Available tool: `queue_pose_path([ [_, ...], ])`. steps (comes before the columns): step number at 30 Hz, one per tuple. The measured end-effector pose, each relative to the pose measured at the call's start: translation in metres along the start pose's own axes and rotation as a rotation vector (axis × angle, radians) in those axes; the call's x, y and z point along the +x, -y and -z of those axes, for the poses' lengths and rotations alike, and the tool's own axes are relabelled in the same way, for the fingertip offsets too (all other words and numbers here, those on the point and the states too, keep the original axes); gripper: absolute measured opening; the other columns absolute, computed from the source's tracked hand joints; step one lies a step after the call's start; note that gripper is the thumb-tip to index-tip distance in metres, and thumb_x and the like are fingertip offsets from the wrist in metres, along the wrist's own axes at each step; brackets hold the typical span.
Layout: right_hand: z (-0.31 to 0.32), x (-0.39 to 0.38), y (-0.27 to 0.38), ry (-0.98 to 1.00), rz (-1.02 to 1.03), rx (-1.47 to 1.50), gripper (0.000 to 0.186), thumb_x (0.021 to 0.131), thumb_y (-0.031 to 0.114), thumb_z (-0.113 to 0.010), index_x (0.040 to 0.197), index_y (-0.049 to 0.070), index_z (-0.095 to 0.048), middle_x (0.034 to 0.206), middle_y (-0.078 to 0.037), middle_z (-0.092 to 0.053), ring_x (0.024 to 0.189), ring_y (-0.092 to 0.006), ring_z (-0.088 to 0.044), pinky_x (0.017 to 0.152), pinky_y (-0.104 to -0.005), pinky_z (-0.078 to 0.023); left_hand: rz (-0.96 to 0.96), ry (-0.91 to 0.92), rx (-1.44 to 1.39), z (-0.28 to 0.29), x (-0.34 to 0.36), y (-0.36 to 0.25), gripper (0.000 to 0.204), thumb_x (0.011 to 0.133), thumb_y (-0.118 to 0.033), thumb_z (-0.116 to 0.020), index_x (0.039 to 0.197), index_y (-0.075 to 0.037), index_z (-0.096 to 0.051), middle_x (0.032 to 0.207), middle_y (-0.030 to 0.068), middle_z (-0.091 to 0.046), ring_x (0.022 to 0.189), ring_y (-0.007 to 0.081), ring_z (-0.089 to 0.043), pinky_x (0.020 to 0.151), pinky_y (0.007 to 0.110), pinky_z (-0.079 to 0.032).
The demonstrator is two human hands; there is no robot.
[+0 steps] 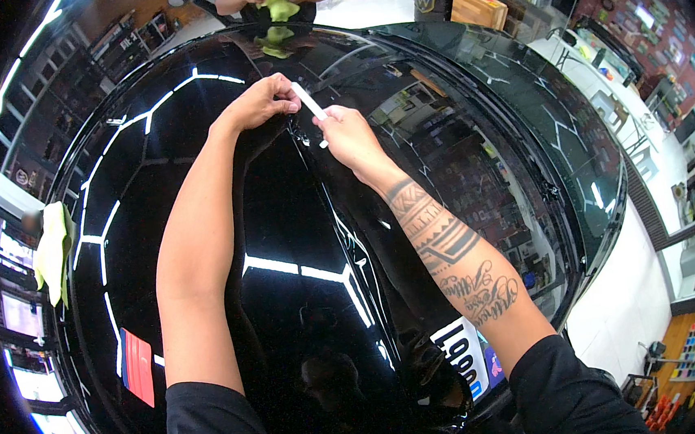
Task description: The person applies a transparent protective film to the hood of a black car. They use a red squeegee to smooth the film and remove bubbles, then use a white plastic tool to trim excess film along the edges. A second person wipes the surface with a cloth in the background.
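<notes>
Both my arms reach across the glossy black car panel point(274, 215). My left hand point(261, 101) is closed in a pinch near the panel's far edge; what lies between its fingertips is too small to make out. Right beside those fingertips is the upper end of a narrow white strip point(306, 99). The strip slants down into my right hand point(348, 135), whose thumb and fingers are closed on it. A bit of white also shows just under that hand. Below the hands, a shiny black seam point(338, 226) runs toward me.
A red flat squeegee point(138, 368) rests on the panel at left, and a yellow-green cloth point(55, 252) hangs at its left edge. A printed white card point(459, 359) lies by my right forearm. Across the car, another person holds a yellow-green cloth point(282, 3). A cardboard box point(478, 8) stands behind.
</notes>
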State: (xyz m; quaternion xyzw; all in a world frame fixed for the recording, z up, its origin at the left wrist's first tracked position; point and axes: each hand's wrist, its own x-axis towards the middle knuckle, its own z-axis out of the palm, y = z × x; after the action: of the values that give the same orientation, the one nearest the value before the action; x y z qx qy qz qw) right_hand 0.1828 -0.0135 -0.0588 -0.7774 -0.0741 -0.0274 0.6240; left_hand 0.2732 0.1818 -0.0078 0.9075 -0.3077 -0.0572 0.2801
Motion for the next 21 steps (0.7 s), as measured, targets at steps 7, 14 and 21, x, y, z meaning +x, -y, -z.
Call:
queue_pose_path([
  [7,0.001,-0.003,-0.013,-0.134,0.058,0.038,0.021,0.085,0.016,-0.058,0.093,-0.001,-0.064,0.083,-0.023,-0.067,0.083,-0.0351,-0.067,0.073,-0.0431,-0.049,-0.047,-0.006,0.087,-0.003,0.003,-0.001,0.009,0.083,-0.008,-0.07,0.087,-0.002,-0.065,0.091,0.0067,-0.056,0.091,0.0194,-0.056,0.084,0.032,-0.044],
  [14,0.005,0.012,-0.007,0.042,-0.067,-0.125,0.021,0.078,0.022,-0.067,0.083,0.002,-0.071,0.079,-0.02,-0.069,0.077,-0.0343,-0.068,0.07,-0.0416,-0.05,-0.012,-0.042,0.085,-0.002,0.003,-0.005,0.009,0.083,-0.008,-0.07,0.089,-0.002,-0.067,0.092,0.0076,-0.06,0.091,0.0203,-0.058,0.083,0.032,-0.045],
  [21,-0.009,0.016,0.004,0.093,-0.064,-0.109,0.019,0.073,0.015,-0.075,0.066,0.0,-0.064,0.056,-0.001,-0.055,0.048,-0.0095,-0.048,0.046,-0.03,-0.036,-0.184,-0.032,0.067,0.004,0.003,0.007,0.006,0.084,-0.011,-0.064,0.085,-0.005,-0.066,0.089,0.0072,-0.061,0.09,0.0227,-0.056,0.085,0.034,-0.044],
])
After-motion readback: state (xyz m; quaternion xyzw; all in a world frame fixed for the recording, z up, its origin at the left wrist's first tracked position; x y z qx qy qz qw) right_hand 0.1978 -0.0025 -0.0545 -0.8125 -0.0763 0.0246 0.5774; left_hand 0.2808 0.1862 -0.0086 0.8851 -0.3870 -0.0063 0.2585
